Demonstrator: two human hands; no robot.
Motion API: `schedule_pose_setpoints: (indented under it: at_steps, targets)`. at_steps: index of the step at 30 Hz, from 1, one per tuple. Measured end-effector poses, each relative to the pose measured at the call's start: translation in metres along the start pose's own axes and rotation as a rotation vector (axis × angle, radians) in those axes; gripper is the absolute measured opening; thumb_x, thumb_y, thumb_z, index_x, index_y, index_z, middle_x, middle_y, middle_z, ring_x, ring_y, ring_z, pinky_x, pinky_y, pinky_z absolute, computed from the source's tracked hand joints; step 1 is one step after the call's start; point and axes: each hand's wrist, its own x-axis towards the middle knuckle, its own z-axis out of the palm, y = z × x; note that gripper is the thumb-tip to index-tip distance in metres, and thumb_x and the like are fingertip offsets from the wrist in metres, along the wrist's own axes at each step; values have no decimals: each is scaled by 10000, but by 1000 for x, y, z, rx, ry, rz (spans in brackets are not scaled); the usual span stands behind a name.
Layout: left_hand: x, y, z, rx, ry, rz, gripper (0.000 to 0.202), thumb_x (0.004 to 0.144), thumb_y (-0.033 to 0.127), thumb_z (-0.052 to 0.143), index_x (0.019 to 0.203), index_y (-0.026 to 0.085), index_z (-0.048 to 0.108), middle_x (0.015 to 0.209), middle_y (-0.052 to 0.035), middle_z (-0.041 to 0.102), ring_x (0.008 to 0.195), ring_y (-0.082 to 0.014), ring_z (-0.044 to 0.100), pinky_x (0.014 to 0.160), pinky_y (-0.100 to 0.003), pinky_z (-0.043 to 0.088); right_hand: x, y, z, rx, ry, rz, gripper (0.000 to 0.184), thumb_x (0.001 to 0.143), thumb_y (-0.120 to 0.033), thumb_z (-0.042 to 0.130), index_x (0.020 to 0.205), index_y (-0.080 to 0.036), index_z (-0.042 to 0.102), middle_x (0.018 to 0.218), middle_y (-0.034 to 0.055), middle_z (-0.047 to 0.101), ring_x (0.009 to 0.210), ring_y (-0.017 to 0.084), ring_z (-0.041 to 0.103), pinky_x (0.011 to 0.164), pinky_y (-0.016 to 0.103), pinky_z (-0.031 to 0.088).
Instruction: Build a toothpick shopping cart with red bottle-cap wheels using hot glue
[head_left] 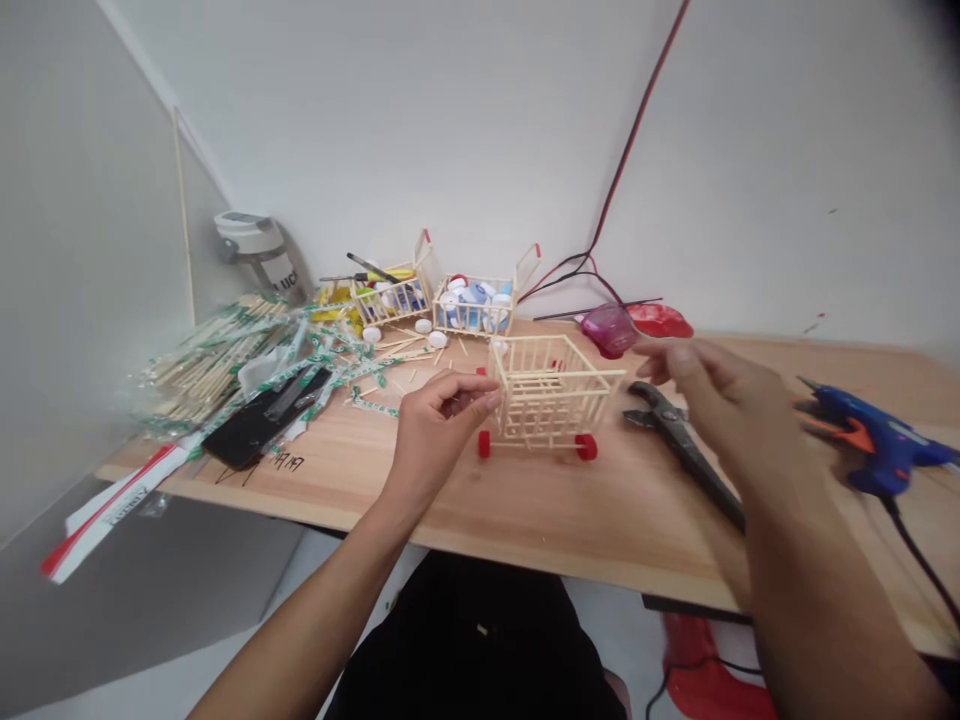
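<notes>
A miniature shopping cart (551,400) built of thin wooden sticks stands upright on the table, with red wheels showing along its base. At its left end, my left hand (442,425) is closed with thumb and fingers on the cart's corner. My right hand (712,390), slightly blurred, is raised to the right of the cart and apart from it. Its index finger stretches leftward and I see nothing held in it. Below that hand lie dark-handled pliers (686,445). A purple translucent object (607,328) sits just beyond its fingertips.
Two stick carts holding bottle caps, a left one (390,295) and a right one (472,305), stand by the wall. Bundled sticks (217,365) and a black phone (266,420) lie left. A blue glue gun (870,435) with a cord lies right. A lidded cup (262,255) stands back left.
</notes>
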Motion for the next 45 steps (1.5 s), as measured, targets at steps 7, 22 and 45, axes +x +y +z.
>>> schedule_pose_setpoints:
  at_steps: [7, 22, 45]
  targets:
    - [-3, -6, 7, -19, 56, 6, 153, 769, 283, 756, 892, 192, 756, 888, -38, 707, 808, -153, 625, 734, -267, 481, -33, 15, 28, 145, -31, 94, 280, 921, -389, 539, 1068, -223, 711, 865, 36, 738, 739, 183, 682, 663, 317, 526]
    - [-24, -28, -18, 225, 270, 171, 212, 911, 289, 566, 1013, 180, 717, 970, -54, 704, 890, -165, 624, 781, -270, 448, -46, 19, 37, 78, 60, 110, 310, 939, -403, 486, 975, -206, 722, 803, 26, 668, 760, 192, 612, 739, 326, 449]
    - [-26, -35, -9, 418, 212, 411, 161, 877, 148, 602, 987, 196, 709, 947, -52, 701, 942, -198, 588, 820, -311, 460, -48, 33, 48, 198, -19, 23, 492, 969, -529, 380, 831, -193, 712, 686, 35, 640, 668, 186, 584, 694, 316, 442]
